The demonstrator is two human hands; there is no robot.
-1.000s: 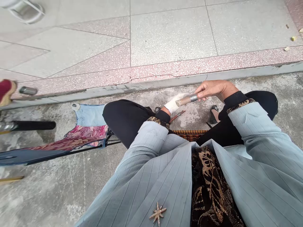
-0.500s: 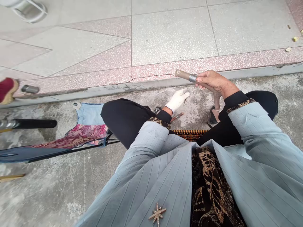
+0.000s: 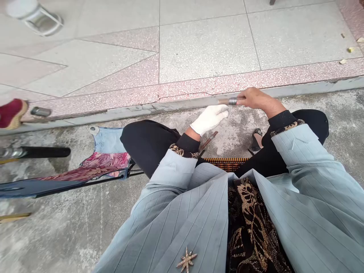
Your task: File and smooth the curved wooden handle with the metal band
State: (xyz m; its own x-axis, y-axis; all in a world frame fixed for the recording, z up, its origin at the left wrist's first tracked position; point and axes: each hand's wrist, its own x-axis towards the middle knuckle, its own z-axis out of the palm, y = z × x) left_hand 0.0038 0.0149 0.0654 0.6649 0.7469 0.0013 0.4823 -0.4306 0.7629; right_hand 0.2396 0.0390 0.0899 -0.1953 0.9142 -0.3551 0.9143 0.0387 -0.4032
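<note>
My left hand (image 3: 211, 119), in a white knitted glove, is low over the concrete between my knees. Its fingers are curled together, and what they close on, if anything, is hidden. My bare right hand (image 3: 252, 98) grips a brownish wooden stick (image 3: 223, 101) with silver wire wound around it. The stick's end points left, just above the gloved fingers, and is blurred by motion; I cannot tell whether they touch. Below my left wrist, a reddish-brown, narrow tool-like object (image 3: 209, 140) lies on the ground.
A raised terrazzo step (image 3: 182, 96) runs across in front. To the left are a folding chair with floral cloth (image 3: 105, 163), a black-ended pole (image 3: 45, 152), a metal cup (image 3: 40, 111) and another person's red shoe (image 3: 13, 113). Woven seat edging (image 3: 227, 163) shows beneath me.
My right hand has swung the stick down and its end has come nearer my glove. The stick's lower branch, visible before, is now hidden. My left hand has shifted slightly left.
</note>
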